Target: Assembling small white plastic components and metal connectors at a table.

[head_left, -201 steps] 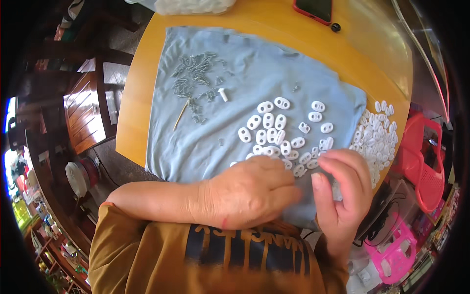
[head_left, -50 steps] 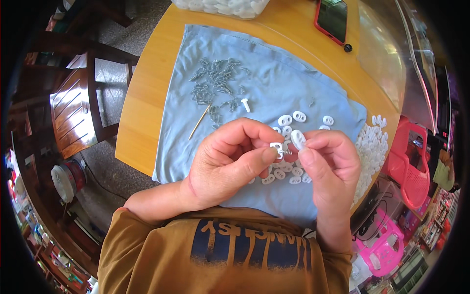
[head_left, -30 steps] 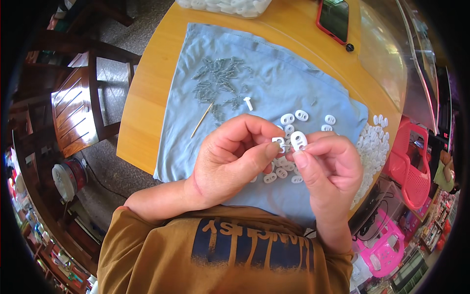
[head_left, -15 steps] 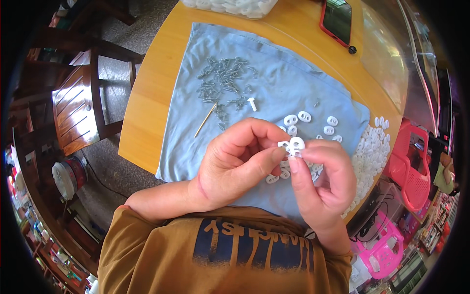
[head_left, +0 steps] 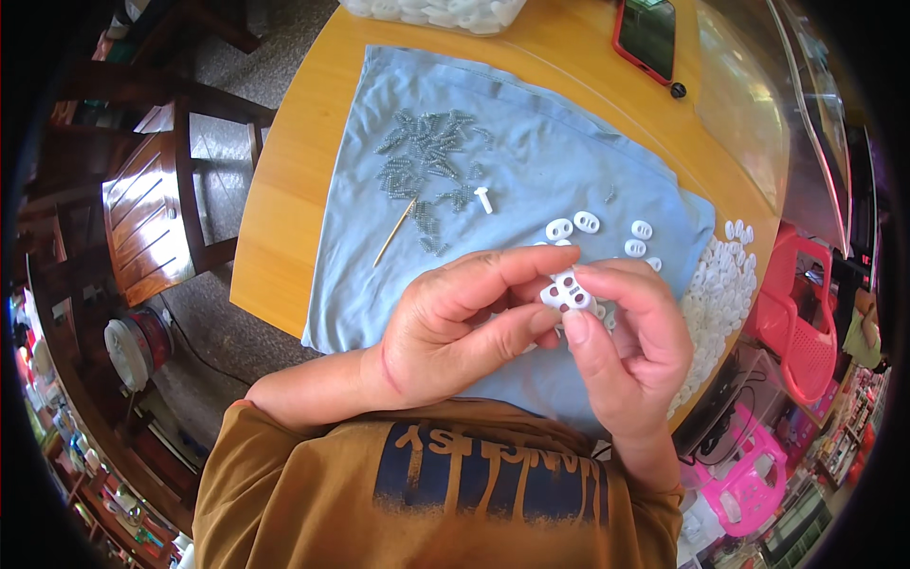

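Over the blue cloth [head_left: 531, 133], both hands meet on small white two-hole plastic cord locks [head_left: 574, 292]; two seem to sit side by side, their holes facing up. My right hand [head_left: 635, 346] pinches them between thumb and index finger. My left hand [head_left: 455, 308] curls round the other side, with its index finger over the top and its thumb below. More cord locks lie beyond the fingers, such as a loose one [head_left: 587, 222], and others are partly hidden under the hands. A heap of small metal springs [head_left: 431, 142] lies to the left, near a white T-shaped pin [head_left: 484, 200].
A thin wooden stick [head_left: 393, 232] rests beside the springs. Many white pieces [head_left: 716, 294] pile up at the table's right edge. A clear tub [head_left: 445, 13] of white pieces and a red-edged phone [head_left: 646, 38] stand at the back. Pink plastic chairs [head_left: 796, 318] are on the right.
The cord locks have turned in my fingers and now show more holes. My left index finger has stretched out above them. The whole view has shifted slightly.
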A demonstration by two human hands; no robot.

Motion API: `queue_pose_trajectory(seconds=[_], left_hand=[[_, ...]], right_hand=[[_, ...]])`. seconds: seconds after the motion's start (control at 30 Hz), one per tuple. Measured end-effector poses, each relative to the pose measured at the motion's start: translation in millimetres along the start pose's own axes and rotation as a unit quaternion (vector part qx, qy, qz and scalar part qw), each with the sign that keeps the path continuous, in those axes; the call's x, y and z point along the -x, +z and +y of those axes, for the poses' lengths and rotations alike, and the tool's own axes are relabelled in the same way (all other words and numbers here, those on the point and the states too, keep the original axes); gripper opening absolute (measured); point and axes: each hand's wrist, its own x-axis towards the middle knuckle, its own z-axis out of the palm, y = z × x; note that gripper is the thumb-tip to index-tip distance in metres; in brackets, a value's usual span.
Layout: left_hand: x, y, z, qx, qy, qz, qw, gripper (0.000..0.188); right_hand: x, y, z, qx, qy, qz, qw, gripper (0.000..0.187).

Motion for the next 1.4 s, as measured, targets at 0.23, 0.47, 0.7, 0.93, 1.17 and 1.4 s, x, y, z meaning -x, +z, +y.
queue_pose_trajectory(seconds=[0.23,0.47,0.7,0.93,1.17,1.4], left_hand=[[-1.1,0.3,-2.0,0.103,-0.005,-0.038,0.994,0.043],[-2.2,2.3,0.3,0.195,-0.058,-0.039,0.978,0.041],[3.2,4.6,-4.6,0.177,-0.024,-0.035,0.983,0.038],[3.9,5.3,-1.9,0.158,-0.015,-0.041,0.986,0.035],[5.1,1.8,-4.3,0.064,0.003,-0.063,0.996,0.037],[8.9,8.8,-6.0,0.076,-0.010,-0.060,0.995,0.033]], right_hand=[[0.1,0.2,-3.9,-0.022,0.007,-0.009,1.000,0.032],[4.5,2.6,-2.1,-0.010,-0.007,-0.008,1.000,0.031],[8.1,2.1,-3.0,-0.002,-0.034,-0.009,0.999,0.029],[8.7,1.7,-7.6,0.003,-0.039,-0.023,0.999,0.027],[15.9,10.1,-1.7,-0.007,-0.060,0.006,0.998,0.026],[29.1,10.4,-2.7,-0.019,-0.018,0.035,0.999,0.026]])
